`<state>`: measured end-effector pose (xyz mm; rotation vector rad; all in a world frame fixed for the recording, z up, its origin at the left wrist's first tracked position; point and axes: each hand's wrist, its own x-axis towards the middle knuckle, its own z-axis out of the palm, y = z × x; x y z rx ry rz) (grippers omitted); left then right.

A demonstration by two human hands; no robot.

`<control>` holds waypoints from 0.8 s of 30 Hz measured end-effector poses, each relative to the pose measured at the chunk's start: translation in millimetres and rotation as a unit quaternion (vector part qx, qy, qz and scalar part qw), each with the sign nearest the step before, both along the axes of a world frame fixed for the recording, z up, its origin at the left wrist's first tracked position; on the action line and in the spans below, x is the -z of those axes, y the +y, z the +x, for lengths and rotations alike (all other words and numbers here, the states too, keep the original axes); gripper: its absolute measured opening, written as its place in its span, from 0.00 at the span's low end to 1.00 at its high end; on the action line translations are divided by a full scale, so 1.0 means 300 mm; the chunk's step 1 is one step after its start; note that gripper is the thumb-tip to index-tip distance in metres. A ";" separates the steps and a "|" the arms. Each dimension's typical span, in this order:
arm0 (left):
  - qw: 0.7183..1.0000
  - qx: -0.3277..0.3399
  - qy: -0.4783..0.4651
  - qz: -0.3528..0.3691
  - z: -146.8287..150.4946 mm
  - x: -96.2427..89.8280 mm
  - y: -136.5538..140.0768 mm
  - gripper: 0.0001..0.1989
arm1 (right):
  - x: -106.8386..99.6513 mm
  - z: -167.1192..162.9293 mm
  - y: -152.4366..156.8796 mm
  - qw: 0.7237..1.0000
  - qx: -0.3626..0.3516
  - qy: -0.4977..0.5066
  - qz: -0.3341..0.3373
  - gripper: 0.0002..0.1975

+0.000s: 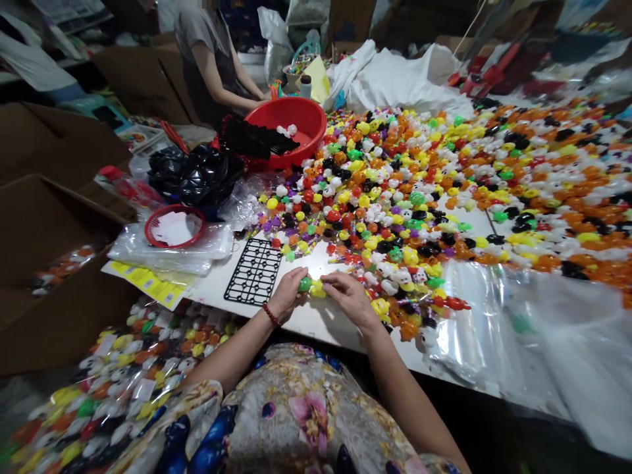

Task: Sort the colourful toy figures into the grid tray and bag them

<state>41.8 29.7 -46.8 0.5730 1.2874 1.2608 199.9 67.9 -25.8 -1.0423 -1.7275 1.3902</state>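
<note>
My left hand (287, 295), with a beaded bracelet at the wrist, pinches a small green plastic figure (305, 284). Right against it is a yellow plastic figure (317, 288), gripped by the fingertips of my right hand (351, 299). Whether the two pieces are joined I cannot tell. A black plastic grid (253, 271) lies flat on the white table (306, 320), just left of my left hand. Beyond my right hand spreads a large heap of small colored plastic figures (375, 197), some near beaded stick-like pieces.
A red basin (309, 135) stands at the back, near another person's arm (217, 82). To the left are a red basket (175, 226) with white cards, black bags (197, 172) and cardboard boxes (54, 224). Clear plastic bags (469, 322) cover the table's right front.
</note>
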 end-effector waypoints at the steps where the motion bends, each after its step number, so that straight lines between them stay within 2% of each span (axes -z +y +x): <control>1: 1.000 0.004 0.012 0.004 0.001 -0.005 -0.003 0.23 | -0.001 0.003 -0.001 1.000 0.000 0.005 -0.016 0.09; 4: 0.998 -0.001 0.062 0.022 0.002 -0.016 -0.008 0.22 | -0.003 0.004 -0.008 0.999 0.005 0.010 -0.054 0.09; 7: 0.990 -0.012 0.134 0.034 0.003 -0.015 -0.007 0.20 | -0.004 -0.012 -0.030 0.998 0.013 0.001 -0.053 0.07; 10: 0.982 -0.026 0.187 0.026 0.015 0.005 -0.008 0.20 | 0.004 -0.037 -0.067 0.999 0.035 -0.012 0.000 0.04; 14: 0.983 -0.023 0.183 0.006 0.045 0.038 -0.027 0.23 | 0.025 -0.051 -0.101 0.996 0.031 -0.043 0.071 0.06; 16: 0.983 -0.002 0.182 0.006 0.048 0.037 -0.034 0.23 | 0.024 -0.026 -0.089 0.994 0.032 -0.052 0.090 0.07; 18: 0.972 0.012 0.233 0.023 0.028 0.021 -0.027 0.21 | 0.007 0.030 -0.048 0.986 0.082 -0.065 0.132 0.09; 19: 0.958 0.012 0.284 0.036 0.010 0.009 -0.017 0.18 | -0.006 0.066 -0.020 0.975 0.126 -0.077 0.167 0.10; 21: 0.907 0.010 0.418 0.050 -0.037 -0.014 0.012 0.08 | -0.037 0.141 0.045 0.932 0.228 -0.131 0.248 0.14; 23: 0.841 0.029 0.539 0.034 -0.083 -0.026 0.048 0.09 | -0.060 0.192 0.097 0.880 0.295 -0.202 0.313 0.16; 24: 0.813 0.043 0.580 0.016 -0.102 -0.027 0.066 0.12 | -0.064 0.199 0.113 0.861 0.303 -0.232 0.336 0.18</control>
